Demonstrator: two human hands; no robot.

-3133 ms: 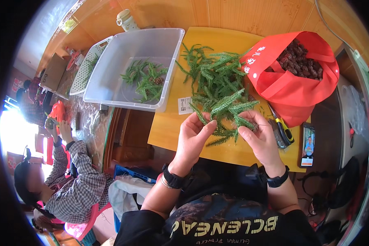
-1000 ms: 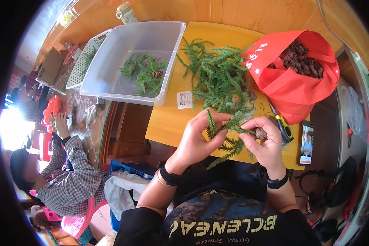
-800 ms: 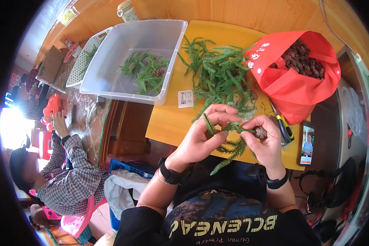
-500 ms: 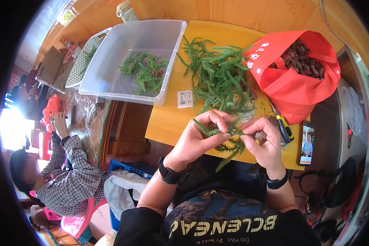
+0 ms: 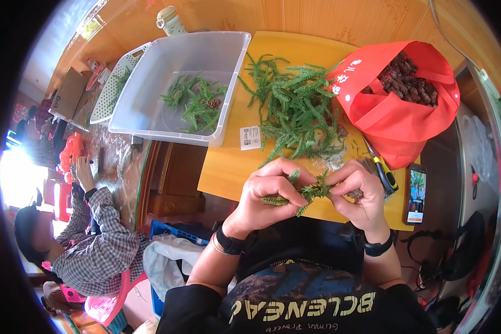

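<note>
Over the table's near edge, my left hand [image 5: 274, 192] is closed around a green artificial pine sprig [image 5: 316, 191], its needled fronds poking out between the fingers. My right hand [image 5: 360, 192] pinches at the sprig's right end with thumb and forefinger. A small brown pine cone [image 5: 354, 193] sits within its curled fingers, partly hidden, and a thin strand hangs below. Whether the cone is joined to the sprig I cannot tell. Just beyond my hands lies a heap of green pine sprigs [image 5: 298, 108] on the yellow table [image 5: 220, 172].
A clear plastic bin [image 5: 145, 106] at the left holds sprigs with a cone. On the right stand a red bag [image 5: 395, 125] of pine cones, a yellow-black cutter [image 5: 385, 173] and a phone [image 5: 416, 195]. A white label [image 5: 250, 138] lies mid-table. Another person [image 5: 97, 245] works at far left.
The sprig has been turned and gathered between my hands; its long frond no longer hangs down. My left fingers have closed further around it. The phone's picture has changed.
</note>
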